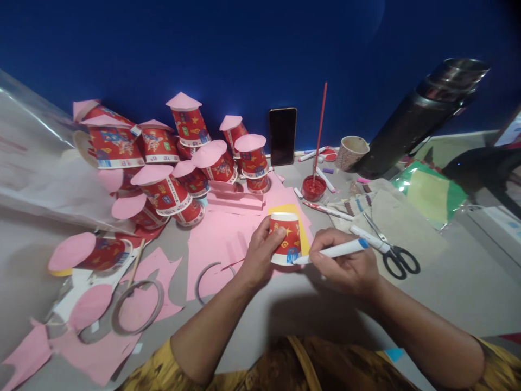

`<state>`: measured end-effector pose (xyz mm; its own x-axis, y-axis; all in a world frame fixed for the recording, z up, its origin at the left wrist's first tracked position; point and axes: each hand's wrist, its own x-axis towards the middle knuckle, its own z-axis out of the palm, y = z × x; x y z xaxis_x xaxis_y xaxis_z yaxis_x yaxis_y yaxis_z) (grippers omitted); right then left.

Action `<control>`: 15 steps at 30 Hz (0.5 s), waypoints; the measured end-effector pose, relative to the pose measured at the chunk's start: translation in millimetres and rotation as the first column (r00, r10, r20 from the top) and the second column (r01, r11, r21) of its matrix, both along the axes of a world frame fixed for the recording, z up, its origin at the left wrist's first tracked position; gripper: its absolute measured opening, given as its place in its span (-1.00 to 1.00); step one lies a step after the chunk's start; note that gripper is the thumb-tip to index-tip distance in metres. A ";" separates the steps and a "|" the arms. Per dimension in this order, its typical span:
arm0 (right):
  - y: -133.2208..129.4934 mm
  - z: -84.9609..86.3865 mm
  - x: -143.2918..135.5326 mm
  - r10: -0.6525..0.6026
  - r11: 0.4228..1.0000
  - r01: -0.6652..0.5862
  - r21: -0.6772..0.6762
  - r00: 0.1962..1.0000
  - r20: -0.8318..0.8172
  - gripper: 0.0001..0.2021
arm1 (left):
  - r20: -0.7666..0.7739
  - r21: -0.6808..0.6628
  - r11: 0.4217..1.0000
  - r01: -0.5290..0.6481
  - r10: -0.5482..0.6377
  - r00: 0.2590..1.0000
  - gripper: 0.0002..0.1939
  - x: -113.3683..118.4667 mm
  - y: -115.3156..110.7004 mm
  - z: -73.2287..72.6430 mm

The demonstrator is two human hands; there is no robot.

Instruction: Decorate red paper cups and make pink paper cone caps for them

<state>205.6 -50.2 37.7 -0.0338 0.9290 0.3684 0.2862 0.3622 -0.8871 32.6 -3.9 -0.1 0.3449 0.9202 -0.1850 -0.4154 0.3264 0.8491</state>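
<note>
Upside down in my left hand (262, 252) is a red paper cup (286, 233) with coloured prints and a white rim at the bottom. The fingers wrap round its left side, thumb on the front. My right hand (345, 262) pinches a white marker (340, 250) with a blue end. The marker's tip touches the cup near its lower rim, beside blue marks. Behind the cup lie a yellow sheet (303, 222) and pink paper (211, 233).
Several red cups with pink cone tops (163, 190) stand stacked at the left back. A phone (283, 136) leans on the blue wall. Black-handled scissors (401, 262), a pot of red paint (313, 187) and a dark flask (419, 114) are on the right. Grey rings (158, 312) lie left.
</note>
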 end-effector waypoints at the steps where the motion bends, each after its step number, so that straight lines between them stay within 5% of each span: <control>1: 0.2 0.0 -0.1 -0.002 1.000 0.002 -0.002 1.000 -0.002 -0.88 | 0.001 0.002 1.000 0.000 0.000 1.000 -0.49 -0.1 0.0 -0.4; 15: 0.4 1.1 0.6 -0.056 0.998 0.055 -0.038 0.998 -0.035 -0.91 | -0.005 -0.014 1.000 -0.013 0.013 1.000 -0.53 0.3 -1.5 -0.2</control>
<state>206.2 -49.8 38.8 0.0309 0.9420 0.3341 0.2722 0.3137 -0.9097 32.9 -5.5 -0.3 0.3317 0.9220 -0.1995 -0.4156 0.3327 0.8465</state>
